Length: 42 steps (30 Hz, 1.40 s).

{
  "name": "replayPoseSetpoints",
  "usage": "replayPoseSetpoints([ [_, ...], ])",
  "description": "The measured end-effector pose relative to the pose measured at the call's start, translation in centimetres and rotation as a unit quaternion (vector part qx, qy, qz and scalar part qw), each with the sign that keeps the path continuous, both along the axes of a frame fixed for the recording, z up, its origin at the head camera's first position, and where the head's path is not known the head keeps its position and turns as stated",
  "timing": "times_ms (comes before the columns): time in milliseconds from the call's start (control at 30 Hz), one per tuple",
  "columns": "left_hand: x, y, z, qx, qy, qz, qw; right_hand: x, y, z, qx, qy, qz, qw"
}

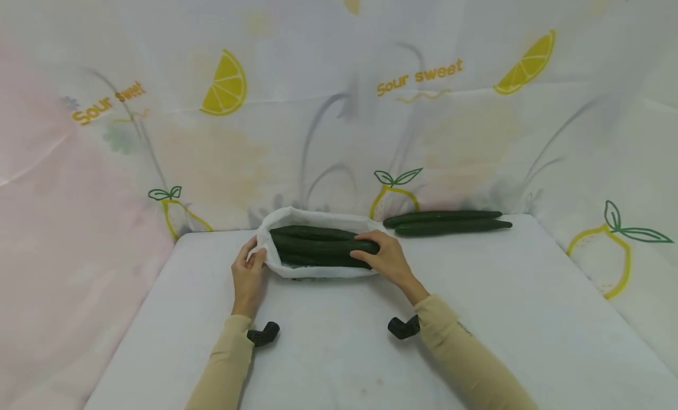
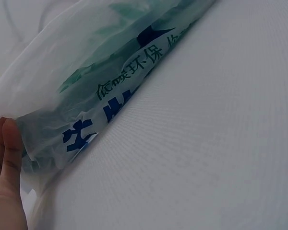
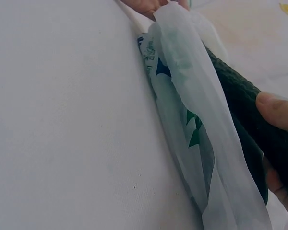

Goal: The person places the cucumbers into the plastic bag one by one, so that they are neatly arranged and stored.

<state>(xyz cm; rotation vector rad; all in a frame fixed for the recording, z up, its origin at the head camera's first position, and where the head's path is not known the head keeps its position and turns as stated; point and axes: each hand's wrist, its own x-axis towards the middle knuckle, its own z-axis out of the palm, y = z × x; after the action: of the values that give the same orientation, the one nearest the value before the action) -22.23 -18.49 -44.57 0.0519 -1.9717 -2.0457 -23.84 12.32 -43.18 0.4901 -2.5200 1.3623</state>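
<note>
A white plastic bag [image 1: 318, 273] with green and blue print lies with its mouth spread wide, and several dark green cucumbers [image 1: 296, 248] lie inside. My left hand [image 1: 248, 280] pinches the bag's rim at its left end; the left wrist view shows its fingers [image 2: 12, 148] against the thin plastic. At the right end of the opening, my right hand [image 1: 391, 260] grips the front cucumber [image 3: 249, 105], thumb on one side and fingers on the other. The bag's near wall hides the lower parts of the cucumbers.
Two more cucumbers [image 1: 452, 226] lie side by side at the back right of the white table [image 1: 328, 351], close to the bag. A patterned cloth backdrop [image 1: 318, 133] rises behind the table. Black wrist-worn devices [image 1: 405, 327] stick out from both sleeves.
</note>
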Motion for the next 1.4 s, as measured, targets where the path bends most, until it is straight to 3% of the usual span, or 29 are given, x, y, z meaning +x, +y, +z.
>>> replayPoseSetpoints([
  [267,-0.2,-0.1,-0.5,0.013,0.012,0.005,0.9998,-0.2,-0.8,-0.2,0.018,0.001,0.0,0.9998],
  [600,-1.2,-0.4,-2.1,0.008,0.021,0.013,0.9997,-0.3,-2.2,-0.1,0.044,0.054,-0.014,0.9975],
  [733,-1.1,-0.3,-1.8,0.015,0.018,0.01,0.9997,-0.3,-2.6,-0.1,0.039,0.056,-0.024,0.9974],
  [1000,-0.2,0.1,-0.2,0.025,0.015,-0.003,0.9996,-0.3,-2.8,-0.4,0.052,0.062,-0.041,0.9959],
  [1133,-0.1,0.2,-0.1,0.021,0.018,0.001,0.9996,-0.2,-2.8,-0.5,0.061,0.067,-0.054,0.9944],
  [1400,-1.1,-0.4,-1.9,0.016,0.028,0.003,0.9995,0.0,-3.0,-0.8,0.065,0.085,-0.066,0.992],
])
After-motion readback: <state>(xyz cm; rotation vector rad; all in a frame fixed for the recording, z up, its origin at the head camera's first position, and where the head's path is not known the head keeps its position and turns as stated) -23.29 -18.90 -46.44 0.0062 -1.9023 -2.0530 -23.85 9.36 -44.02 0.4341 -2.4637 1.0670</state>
